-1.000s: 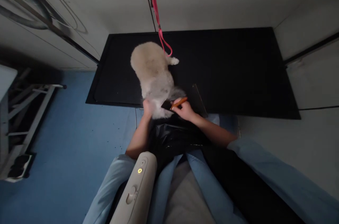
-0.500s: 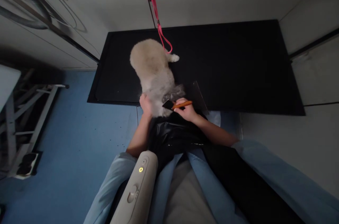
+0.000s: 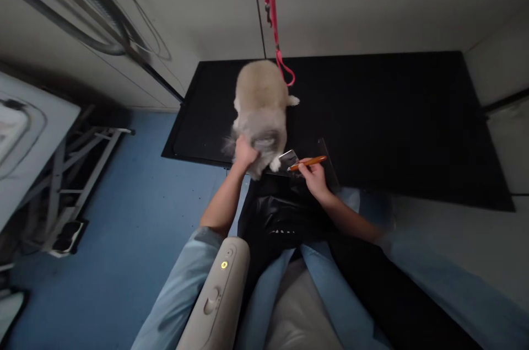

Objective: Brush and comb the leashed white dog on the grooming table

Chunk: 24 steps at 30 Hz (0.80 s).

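A furry pet (image 3: 261, 85), cream on the body and grey toward the end nearest me, lies on the black table; I cannot tell whether it is a dog or a cat. My left hand (image 3: 244, 152) is closed on its grey fur at the near end, the fingertips partly hidden. One white paw (image 3: 275, 163) rests close to the table's front edge. In my right hand (image 3: 314, 177) is a slicker brush (image 3: 312, 161) with an orange handle. The brush's flat head is just right of the paw, apart from the grey fur.
A pink leash loop (image 3: 286, 71) hangs beside the pet over the black grooming table (image 3: 388, 118). A thin clear panel (image 3: 328, 161) stands at the table's front, right of the brush. Grey hoses (image 3: 61, 22) and a white table on a metal frame (image 3: 66, 173) are at left.
The brush has come away from the pet's fur, its head now tilted up. My left hand has moved onto the grey fur, and the near end has turned. The camera view has shifted left.
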Tool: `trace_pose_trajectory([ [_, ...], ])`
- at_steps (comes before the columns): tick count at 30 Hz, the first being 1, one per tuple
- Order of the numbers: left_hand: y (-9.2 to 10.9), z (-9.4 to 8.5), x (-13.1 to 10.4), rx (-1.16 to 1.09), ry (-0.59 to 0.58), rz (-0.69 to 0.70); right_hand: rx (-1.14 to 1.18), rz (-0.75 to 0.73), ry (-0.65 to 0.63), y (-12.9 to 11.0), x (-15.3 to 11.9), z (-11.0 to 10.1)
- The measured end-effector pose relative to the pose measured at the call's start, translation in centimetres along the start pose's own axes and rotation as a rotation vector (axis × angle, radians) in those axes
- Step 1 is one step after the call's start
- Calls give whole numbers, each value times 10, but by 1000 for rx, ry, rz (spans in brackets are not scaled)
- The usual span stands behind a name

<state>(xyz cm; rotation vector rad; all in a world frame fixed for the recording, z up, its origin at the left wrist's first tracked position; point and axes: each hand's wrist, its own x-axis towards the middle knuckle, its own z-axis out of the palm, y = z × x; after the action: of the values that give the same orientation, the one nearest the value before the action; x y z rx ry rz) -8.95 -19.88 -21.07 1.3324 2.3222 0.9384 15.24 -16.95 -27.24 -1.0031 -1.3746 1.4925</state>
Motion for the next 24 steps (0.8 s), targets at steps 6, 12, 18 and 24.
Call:
trace_pose_trajectory([
  [6, -29, 3, 21, -372, -24, -157, -31, -77, -91, 1, 25, 59],
  [12, -43, 13, 30, -491, -1, -304, -2, -415, 66, -2, 34, 56],
  [18, -38, 10, 27, -585, 1, -307, -15, -493, 93, -8, 32, 63],
  [24, -25, 4, 19, -732, -47, -343, -97, -547, -208, -15, 34, 63],
])
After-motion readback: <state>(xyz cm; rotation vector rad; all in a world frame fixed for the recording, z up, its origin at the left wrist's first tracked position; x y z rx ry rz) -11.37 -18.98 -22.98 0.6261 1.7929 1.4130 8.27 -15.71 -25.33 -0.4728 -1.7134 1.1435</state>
